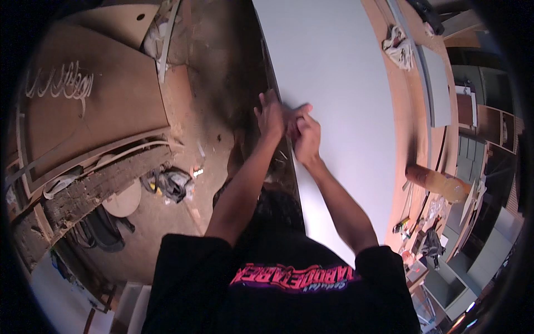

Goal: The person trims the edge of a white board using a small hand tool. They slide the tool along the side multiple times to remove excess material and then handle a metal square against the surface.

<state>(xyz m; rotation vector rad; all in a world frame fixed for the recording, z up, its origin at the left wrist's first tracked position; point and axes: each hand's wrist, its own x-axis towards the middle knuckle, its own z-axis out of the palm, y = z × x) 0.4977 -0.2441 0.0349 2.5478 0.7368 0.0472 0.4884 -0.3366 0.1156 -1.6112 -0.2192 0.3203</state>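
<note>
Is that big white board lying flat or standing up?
The white board lies flat: its broad face points up at the camera, left hand and right hand at its left edge.

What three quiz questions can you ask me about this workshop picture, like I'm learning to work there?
1. True or false: the person's bare left hand and bare right hand are at the left edge of the long, flat white board.

2. Which side of the board is the rounded orange-brown container on?
A) left
B) right

3. Fill the gap: the short-sleeved shirt with pink lettering is mostly ____.

Key: 1. True. 2. B. 3. Black.
</note>
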